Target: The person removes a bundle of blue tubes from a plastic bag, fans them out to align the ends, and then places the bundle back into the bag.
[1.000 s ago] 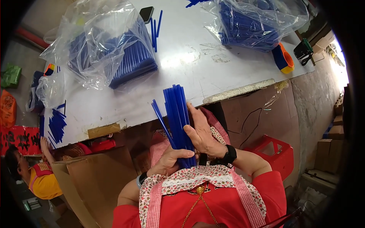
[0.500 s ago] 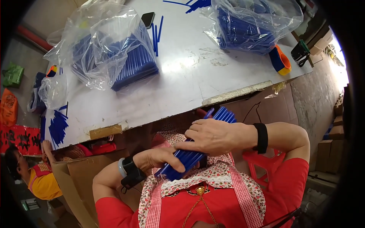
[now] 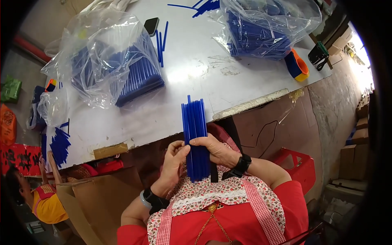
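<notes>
A bundle of blue sticks [image 3: 195,136] stands upright at the table's near edge, gripped by the right hand [image 3: 215,149] and the left hand [image 3: 174,157]. Far left, a clear bag [image 3: 104,61] holds stacked blue sticks; far right, another bag [image 3: 267,24] holds more.
</notes>
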Tool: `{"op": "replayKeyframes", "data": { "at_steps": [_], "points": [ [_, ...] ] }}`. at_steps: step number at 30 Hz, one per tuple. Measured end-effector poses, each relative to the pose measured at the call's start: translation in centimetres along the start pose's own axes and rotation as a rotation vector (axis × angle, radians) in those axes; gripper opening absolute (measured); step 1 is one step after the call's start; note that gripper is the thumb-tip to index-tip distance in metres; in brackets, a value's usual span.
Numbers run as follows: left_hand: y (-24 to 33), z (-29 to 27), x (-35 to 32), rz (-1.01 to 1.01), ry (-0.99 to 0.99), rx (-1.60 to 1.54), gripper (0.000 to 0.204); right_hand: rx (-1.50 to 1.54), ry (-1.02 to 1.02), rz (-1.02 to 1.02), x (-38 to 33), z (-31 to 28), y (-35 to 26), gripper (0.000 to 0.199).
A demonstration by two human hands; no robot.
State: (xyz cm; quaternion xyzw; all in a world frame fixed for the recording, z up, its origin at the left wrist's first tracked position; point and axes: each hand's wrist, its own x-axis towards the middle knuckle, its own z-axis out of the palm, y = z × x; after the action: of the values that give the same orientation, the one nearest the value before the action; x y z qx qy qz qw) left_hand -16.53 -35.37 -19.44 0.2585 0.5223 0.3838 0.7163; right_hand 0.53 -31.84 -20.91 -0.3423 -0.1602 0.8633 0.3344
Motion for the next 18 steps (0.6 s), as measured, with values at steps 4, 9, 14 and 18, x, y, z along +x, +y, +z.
{"op": "replayKeyframes", "data": {
  "at_steps": [4,9,14,18],
  "points": [
    [-1.3,1.1,-2.2,-0.103,-0.062,-0.23,0.043,0.119,0.016,-0.027,-0.7,0.7,1.6,0.028],
    [-0.9,0.6,-2.5,-0.241,-0.123,-0.144,0.045,0.164,-0.004,-0.04,-1.7,0.0,1.3,0.037],
    [-1.0,0.2,-3.0,-0.23,-0.065,-0.117,0.042,0.176,0.01,-0.08,-2.0,-0.9,1.5,0.037],
    [-1.6,-0.5,-3.1,-0.214,-0.024,-0.147,0.039,0.213,0.033,-0.082,-2.2,-1.2,1.6,0.036]
  ]
}}
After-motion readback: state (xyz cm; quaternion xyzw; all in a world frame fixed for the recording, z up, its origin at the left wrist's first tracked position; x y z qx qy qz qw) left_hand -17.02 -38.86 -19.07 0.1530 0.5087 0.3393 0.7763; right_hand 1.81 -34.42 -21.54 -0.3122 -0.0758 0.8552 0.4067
